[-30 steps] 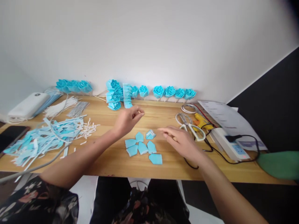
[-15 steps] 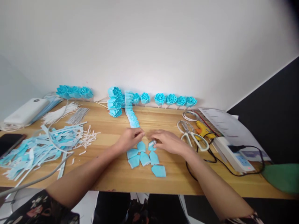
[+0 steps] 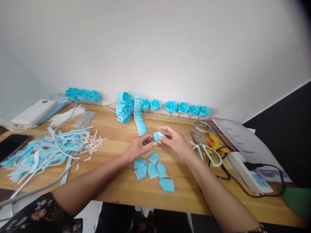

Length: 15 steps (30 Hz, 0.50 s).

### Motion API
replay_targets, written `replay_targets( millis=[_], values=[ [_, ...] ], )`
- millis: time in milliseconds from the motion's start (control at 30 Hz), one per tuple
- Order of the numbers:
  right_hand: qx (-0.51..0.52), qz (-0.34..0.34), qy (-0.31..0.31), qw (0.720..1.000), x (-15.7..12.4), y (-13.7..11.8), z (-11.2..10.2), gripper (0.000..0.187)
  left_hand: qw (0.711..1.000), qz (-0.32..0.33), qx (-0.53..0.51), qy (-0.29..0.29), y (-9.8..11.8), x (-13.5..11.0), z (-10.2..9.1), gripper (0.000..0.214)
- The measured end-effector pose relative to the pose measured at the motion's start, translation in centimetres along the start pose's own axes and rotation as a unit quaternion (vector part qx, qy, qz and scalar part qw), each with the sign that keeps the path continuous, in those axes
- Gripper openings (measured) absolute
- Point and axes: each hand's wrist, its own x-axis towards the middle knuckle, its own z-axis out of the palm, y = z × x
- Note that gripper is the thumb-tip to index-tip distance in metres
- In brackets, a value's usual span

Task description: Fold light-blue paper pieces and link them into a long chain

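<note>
Folded blue piece [image 3: 159, 136]: held in the air just above the surface [image 3: 116, 136], at the centre of the view, pinched from both sides.
Left hand [image 3: 139, 149]: closed on the folded blue piece, thumb and fingertips meeting at its lower left edge; forearm low over the surface.
Right hand [image 3: 176, 140]: likewise closed on the piece, fingers curled over its upper right edge, thumb beneath.
Governing relation: the piece lay directly between the two hands, touching both, so neither was nearer; the hands were drawn together with only the piece separating their fingertips.
Long axis: approximately left to right, slightly tilted down toward the left hand; the exact fold lines were too small to make out.
Loose petals [image 3: 153, 170]: five flat blue cut shapes on the surface, just nearer the person than the hands and between the forearms, touched by neither.
Stacked row [image 3: 139, 119]: overlapping folded blue pieces, just beyond the left hand, running back toward the wall.
Blue roses [image 3: 187, 108]: finished, lined along the wall, well apart from the hands.
Scissors [image 3: 205, 147]: just right of the right hand, untouched, beside the yellow glue gun [image 3: 216, 140].
Blue scraps [image 3: 43, 149]: heaped far left.
</note>
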Motion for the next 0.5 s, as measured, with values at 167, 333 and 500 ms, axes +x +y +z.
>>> replay_targets(
  millis=[167, 333, 500],
  values=[
    [0.069, 0.022, 0.003, 0.997, 0.3, -0.3, 2.6, 0.035, 0.997, -0.03, -0.06, 0.023, -0.5, 0.6, -0.3, 0.031],
    [0.092, 0.005, 0.002, 0.996, -0.2, 0.7, 2.1, 0.036, 0.995, -0.058, -0.077, 0.023, -0.8, 0.9, -0.9, 0.033],
    [0.007, -0.009, -0.012, 1.0, -0.8, 0.8, 1.8, 0.035, 0.997, -0.044, -0.065, -0.006, -0.4, 0.6, -0.9, 0.033]
  ],
)
